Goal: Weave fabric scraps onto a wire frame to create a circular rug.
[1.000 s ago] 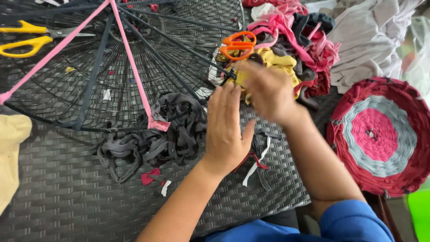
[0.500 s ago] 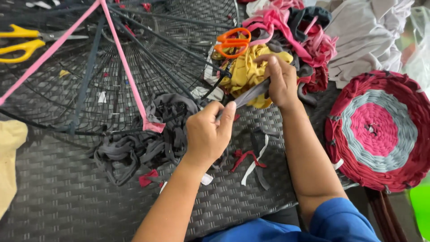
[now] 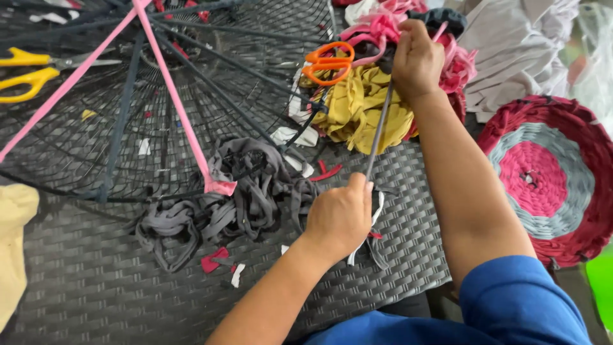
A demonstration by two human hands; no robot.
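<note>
We hold one grey fabric strip [image 3: 378, 131] stretched taut between our two hands. Our left hand [image 3: 340, 214] is near us, fingers curled shut and pinching the strip's near end against the thumb. Our right hand [image 3: 417, 59] is farther off, closed in a fist around the strip's far end, just over the heap of yellow cloth [image 3: 364, 112] and pink cloth [image 3: 450, 54].

As to progress, we judge the weaving to be at an early stage. On the round wire frame [image 3: 76, 147] to the left, a few dark strips [image 3: 121, 115] and pink strips [image 3: 172, 102] run out like spokes from the far centre to the rim, but we see no woven rings between them yet. A loose pile of grey loops [image 3: 242, 195] lies on the woven table [image 3: 83, 287] just left of our left hand, not yet used, with small red and white scraps beside it. The strip in our hands touches neither the frame nor the pile.

A finished round mat [image 3: 549, 179], red at the rim with grey and pink rings, lies at the right. Orange scissors [image 3: 329, 62] rest on the yellow cloth; yellow scissors [image 3: 32, 70] lie on the frame at far left.
</note>
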